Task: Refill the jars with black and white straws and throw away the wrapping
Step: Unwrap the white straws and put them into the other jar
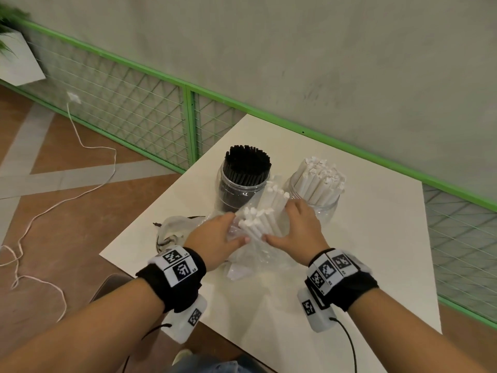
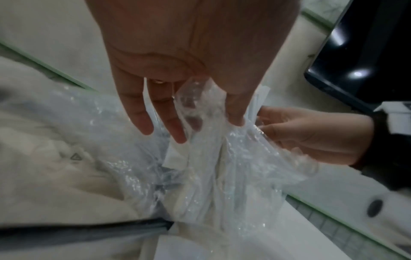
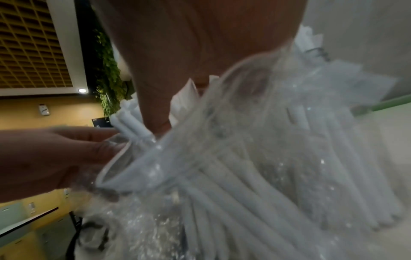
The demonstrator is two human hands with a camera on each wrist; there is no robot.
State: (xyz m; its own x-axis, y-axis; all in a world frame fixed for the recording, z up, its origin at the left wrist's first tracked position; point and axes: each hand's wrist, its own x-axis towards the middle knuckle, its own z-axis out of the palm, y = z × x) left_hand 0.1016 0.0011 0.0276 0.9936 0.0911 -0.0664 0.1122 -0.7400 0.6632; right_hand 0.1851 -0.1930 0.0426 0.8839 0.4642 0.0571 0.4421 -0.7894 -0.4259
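Left hand (image 1: 215,239) and right hand (image 1: 298,227) each pinch the clear wrapping (image 1: 255,254) around white straws (image 1: 265,214). Wrist bands (image 1: 177,265) carry square codes; no readable words.

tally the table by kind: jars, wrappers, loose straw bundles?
Jars: 2, one of black straws, one of white
Plastic wrappers: 2, one held open by both hands, one crumpled at left
Unjarred white straw bundles: 1
Total: 5

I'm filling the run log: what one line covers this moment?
step: unwrapping white straws | left hand: holds wrapping | right hand: holds wrapping | black jar: full | white jar: part-filled
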